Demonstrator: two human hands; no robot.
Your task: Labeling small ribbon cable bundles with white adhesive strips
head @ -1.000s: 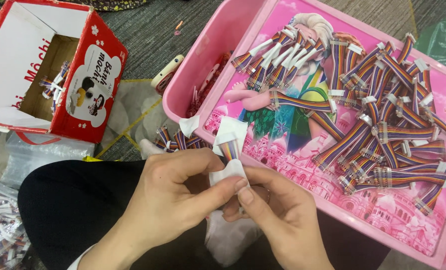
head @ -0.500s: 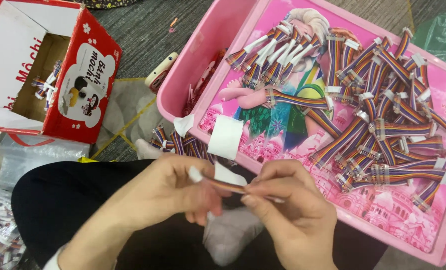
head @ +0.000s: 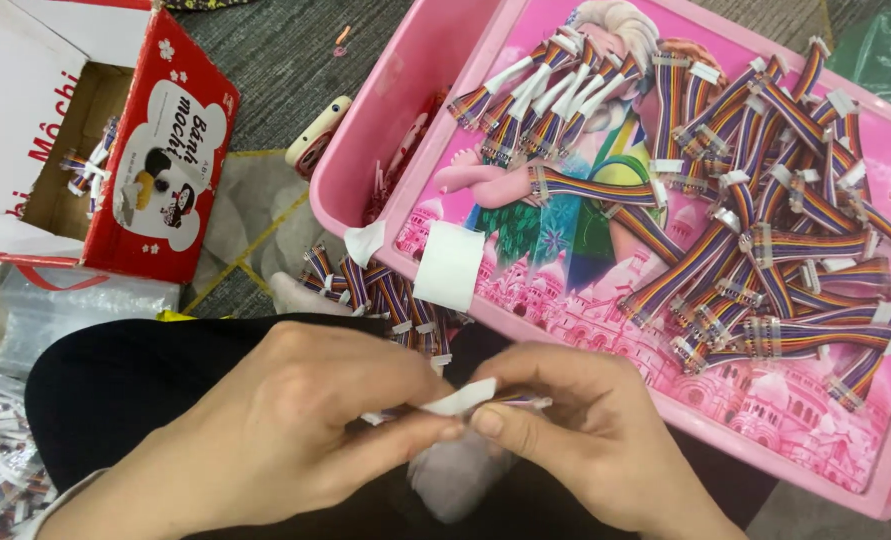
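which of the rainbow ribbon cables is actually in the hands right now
The one pinched between the left hand and right hand, the cable with a white label. The other cables lie loose on the pink lid.

A short rainbow cable [head: 520, 399] lies almost level at the lower middle of the frame, pinched between the left hand [head: 295, 430] and the right hand [head: 585, 440]. Only a small stretch of its striped wires shows, just right of centre, by the right thumb and forefinger. A white strip [head: 457, 399], thin and slightly bent, wraps over the cable's middle and slants up to the right; the left thumb and forefinger press its lower left end, and the right thumb tip touches it from below. The cable's left end is hidden inside the left hand's fingers.
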